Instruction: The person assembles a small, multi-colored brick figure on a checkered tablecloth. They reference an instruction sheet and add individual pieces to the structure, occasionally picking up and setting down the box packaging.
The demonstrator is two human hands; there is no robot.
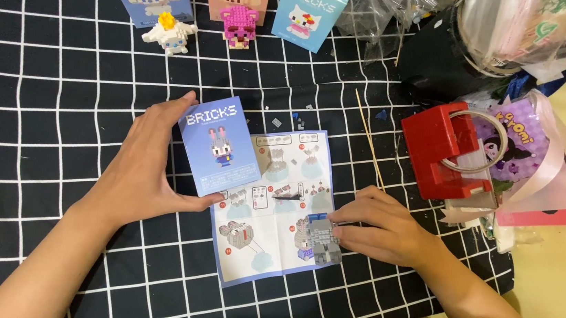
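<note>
My left hand (142, 169) grips a small blue box (219, 146) with a pixel rabbit figure on its front, holding it upright over the top left corner of a printed instruction sheet (264, 251). My right hand (376, 226) holds a small grey and blue brick figure (322, 239), which stands on the sheet's lower right part. The sheet lies flat on a black cloth with a white grid (37, 120).
At the back stand three more boxes with a white brick figure (169, 33) and a pink brick figure (240, 25) in front of them. A thin wooden stick (370, 140), a red tape dispenser (445, 150) and crumpled plastic bags (525, 11) crowd the right side.
</note>
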